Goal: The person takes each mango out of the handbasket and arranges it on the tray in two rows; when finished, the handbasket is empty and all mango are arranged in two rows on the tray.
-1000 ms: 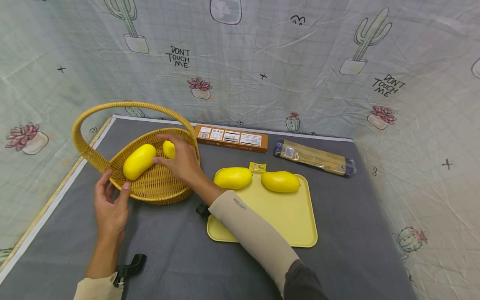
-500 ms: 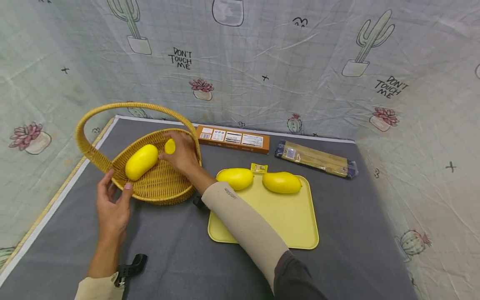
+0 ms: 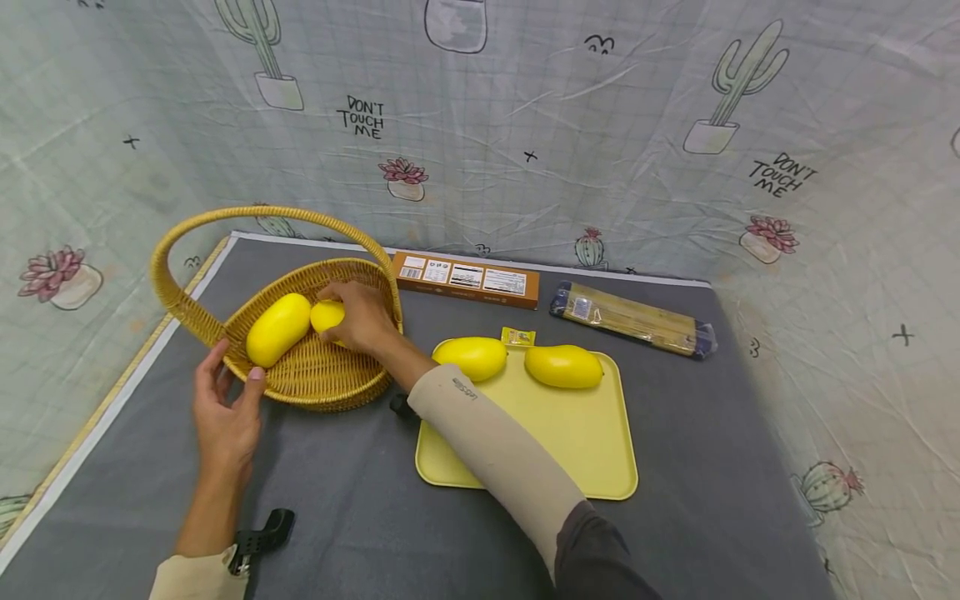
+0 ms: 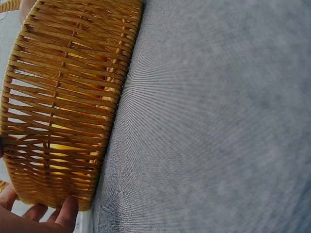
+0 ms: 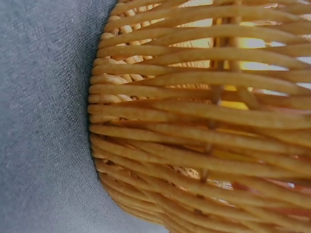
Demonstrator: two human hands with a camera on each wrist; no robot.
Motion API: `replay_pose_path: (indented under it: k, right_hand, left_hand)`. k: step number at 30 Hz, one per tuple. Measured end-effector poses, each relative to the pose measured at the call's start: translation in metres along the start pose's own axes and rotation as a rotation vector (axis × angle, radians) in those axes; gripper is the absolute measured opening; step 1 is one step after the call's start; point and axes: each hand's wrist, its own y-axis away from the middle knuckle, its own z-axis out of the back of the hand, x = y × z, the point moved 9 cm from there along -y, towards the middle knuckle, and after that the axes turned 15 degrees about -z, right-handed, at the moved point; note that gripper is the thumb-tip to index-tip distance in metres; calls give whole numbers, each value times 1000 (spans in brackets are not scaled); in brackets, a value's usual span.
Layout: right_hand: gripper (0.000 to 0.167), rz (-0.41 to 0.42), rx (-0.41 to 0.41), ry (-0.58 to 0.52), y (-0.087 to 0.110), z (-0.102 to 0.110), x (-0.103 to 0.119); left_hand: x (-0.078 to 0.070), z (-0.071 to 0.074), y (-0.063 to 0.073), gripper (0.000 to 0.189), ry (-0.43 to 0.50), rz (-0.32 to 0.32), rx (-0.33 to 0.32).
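A yellow wicker basket (image 3: 322,385) with a tall handle stands at the table's left side. One mango (image 3: 278,329) lies in its left part. Beside it, my right hand (image 3: 362,318) reaches over the rim and grips a second mango (image 3: 326,317), whose right side the hand covers. My left hand (image 3: 227,417) holds the basket at its near left, thumb and index finger at the rim. In the left wrist view, fingertips (image 4: 69,208) touch the woven wall (image 4: 63,111). The right wrist view is filled by the basket's outer wall (image 5: 204,116); that hand is hidden there.
Right of the basket, a pale yellow tray (image 3: 555,450) carries two more mangoes (image 3: 472,358), side by side at its far edge. A small yellow packet (image 3: 518,337) lies just behind them. Farther back are a brown box (image 3: 465,279) and a wrapped bundle of wooden sticks (image 3: 633,318).
My right hand has moved toward the basket's middle with the second mango, which now sits close to the first. The first mango has shifted slightly left. My left hand stays at the rim.
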Motion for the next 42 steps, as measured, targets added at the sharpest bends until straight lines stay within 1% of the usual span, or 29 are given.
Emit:
replay_pose_path:
  k: [3,7,11,15,22,28,33,37,42]
  right_hand:
    - [58,27,53,3,6,-2,2]
    - [53,57,72,-2,13,-1,4]
    - [52,74,67,-20,21,3,5]
    - [55,92,51,-37,32,10,6]
    - [57,163,1,-39,59,28,14]
    - [57,220,-3,-117,81,43,20]
    - [57,276,-19,-170,100,55,22]
    - [57,295,-12,-214,114,63,18]
    - [57,317,6,-266,131,74,7]
  left_hand:
    - [0,0,0,65,10,0,-3]
    - [2,0,0,64,12,2,-2]
    - [1,0,0,65,12,-7,-2]
    - [0,0,0,64,2,-16,-1]
    - [3,-1,0,65,-14,6,13]
    - [3,-1,0,64,-39,13,10]
    - [4,-1,-1,66,-36,20,15]
    - [3,-1,0,65,-31,21,20]
    - [0,0,1,64,19,-13,2]
